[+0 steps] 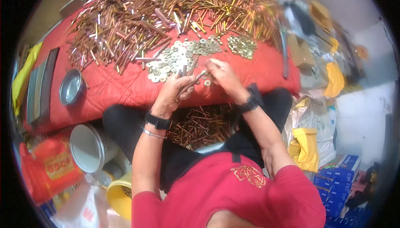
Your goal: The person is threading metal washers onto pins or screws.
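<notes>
My left hand (170, 93) is closed around a thin metal bolt (192, 83) that slants up to the right. My right hand (225, 77) is pinched close by the bolt's upper end; what its fingertips hold is too small to make out. Just beyond both hands lies a spread of flat round washers (167, 63), and one loose washer (207, 83) rests below my right fingers. A small pile of gold-coloured nuts (241, 47) sits farther right. Behind these, a large heap of coppery and golden bolts (129, 30) covers the back of the table.
A red quilted cloth (104, 94) covers the table. At its left stand a metal bowl (71, 87) and long flat bars (45, 87). More bolts (196, 126) lie below, between my legs. A white bucket (89, 148), a yellow bucket (118, 194) and blue boxes (336, 186) surround me.
</notes>
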